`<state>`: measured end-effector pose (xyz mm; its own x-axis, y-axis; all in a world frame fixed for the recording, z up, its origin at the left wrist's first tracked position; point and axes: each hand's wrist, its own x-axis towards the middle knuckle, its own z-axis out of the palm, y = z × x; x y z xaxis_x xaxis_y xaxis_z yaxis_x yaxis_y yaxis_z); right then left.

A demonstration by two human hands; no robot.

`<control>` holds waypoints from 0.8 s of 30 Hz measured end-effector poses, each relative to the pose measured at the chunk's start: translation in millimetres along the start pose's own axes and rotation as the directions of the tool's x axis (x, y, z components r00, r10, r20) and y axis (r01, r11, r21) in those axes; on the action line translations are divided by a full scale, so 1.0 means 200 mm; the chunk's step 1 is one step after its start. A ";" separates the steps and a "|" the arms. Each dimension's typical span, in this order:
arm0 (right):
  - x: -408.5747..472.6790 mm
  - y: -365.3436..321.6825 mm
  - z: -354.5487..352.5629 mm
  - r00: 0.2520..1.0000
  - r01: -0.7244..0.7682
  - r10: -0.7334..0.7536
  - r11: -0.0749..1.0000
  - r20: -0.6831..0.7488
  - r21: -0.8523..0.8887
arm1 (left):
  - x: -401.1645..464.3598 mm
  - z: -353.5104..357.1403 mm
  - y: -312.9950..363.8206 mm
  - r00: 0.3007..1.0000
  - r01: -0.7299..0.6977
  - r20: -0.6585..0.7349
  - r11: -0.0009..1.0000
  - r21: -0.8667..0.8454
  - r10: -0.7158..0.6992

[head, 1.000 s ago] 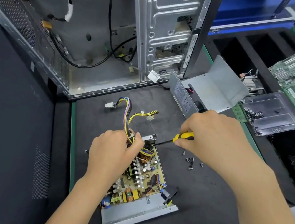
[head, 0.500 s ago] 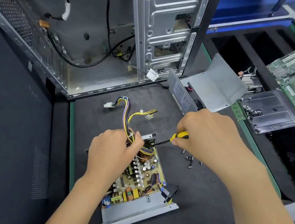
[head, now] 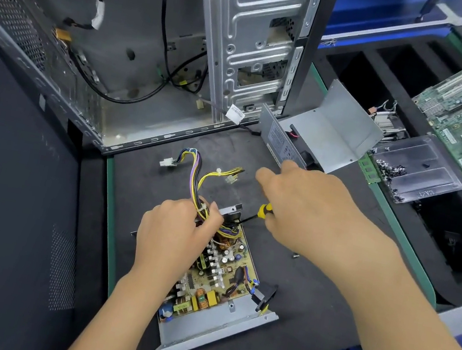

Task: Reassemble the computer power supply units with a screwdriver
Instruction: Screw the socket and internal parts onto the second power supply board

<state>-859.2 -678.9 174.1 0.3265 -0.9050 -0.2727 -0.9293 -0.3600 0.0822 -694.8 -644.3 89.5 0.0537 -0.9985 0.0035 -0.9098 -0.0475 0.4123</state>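
The left hand grips the cable bundle over the circuit board. The right hand holds the screwdriver. The metal cover and computer case stand behind.

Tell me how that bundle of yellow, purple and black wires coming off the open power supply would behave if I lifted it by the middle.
The bundle of yellow, purple and black wires would probably flop and bend: it already arcs loosely over the black mat. It looks light, with only small white plastic connectors at its ends. Since it seems rooted in the green circuit board, pulling may tug that.
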 end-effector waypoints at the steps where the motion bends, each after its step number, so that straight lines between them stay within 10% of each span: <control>1: 0.00 -0.01 -0.01 1.000 0.010 -0.010 1.000 0.002 0.012 | 0.00 0.00 0.00 1.000 -0.001 -0.003 1.000 0.001 0.001; 10: 0.09 -0.09 -0.11 0.993 0.062 -0.065 0.998 -0.102 -0.027 | 0.01 -0.05 0.03 0.978 0.136 -0.133 0.975 -0.173 -0.160; 13: 0.09 -0.11 -0.09 0.991 0.072 -0.075 0.997 -0.107 -0.030 | -0.01 -0.09 0.08 0.939 -0.122 -0.341 0.971 -0.205 0.046; 17: 0.07 -0.11 -0.10 0.998 0.022 -0.014 0.993 -0.067 0.115 | 0.02 -0.10 0.21 0.988 -0.154 -0.051 0.880 -0.449 0.146; 24: 0.05 -0.05 -0.17 0.966 0.208 -0.245 0.926 0.082 0.316 | 0.09 -0.12 0.18 0.989 -0.142 -0.028 0.866 -0.480 0.146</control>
<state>-840.6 -692.2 203.1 0.5290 -0.7674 -0.3623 -0.8468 -0.4497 -0.2840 -716.7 -662.5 127.2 -0.0679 -0.9937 0.0895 -0.5975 0.1124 0.7940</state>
